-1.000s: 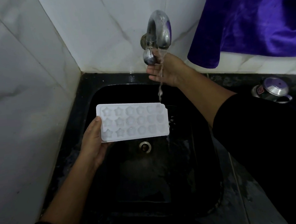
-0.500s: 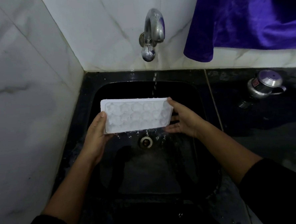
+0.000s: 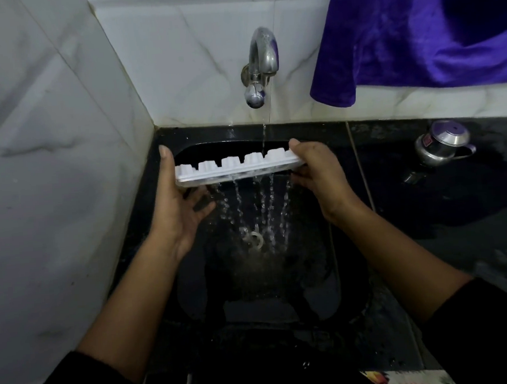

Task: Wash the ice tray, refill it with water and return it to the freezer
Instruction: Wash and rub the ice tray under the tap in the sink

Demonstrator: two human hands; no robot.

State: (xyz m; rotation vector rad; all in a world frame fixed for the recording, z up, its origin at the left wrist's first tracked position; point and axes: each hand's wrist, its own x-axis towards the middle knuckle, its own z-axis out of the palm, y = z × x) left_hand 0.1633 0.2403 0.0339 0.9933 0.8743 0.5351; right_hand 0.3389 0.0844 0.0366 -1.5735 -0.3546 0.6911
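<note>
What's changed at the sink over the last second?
The right hand left the tap and took the ice tray's right end. Both hands tipped the tray over; water pours from it into the sink. The left hand kept its end; the tap still runs thinly.

The single head-worn camera looked forward and steeply down from the person's own standpoint, close over the black sink (image 3: 175,285), with both forearms reaching in from the bottom edge. It faced the tiled back wall (image 3: 185,62), where the tap (image 3: 260,63) sat just above centre. Wide-angle bending curved the left wall (image 3: 37,175); no second view overlapped it.
</note>
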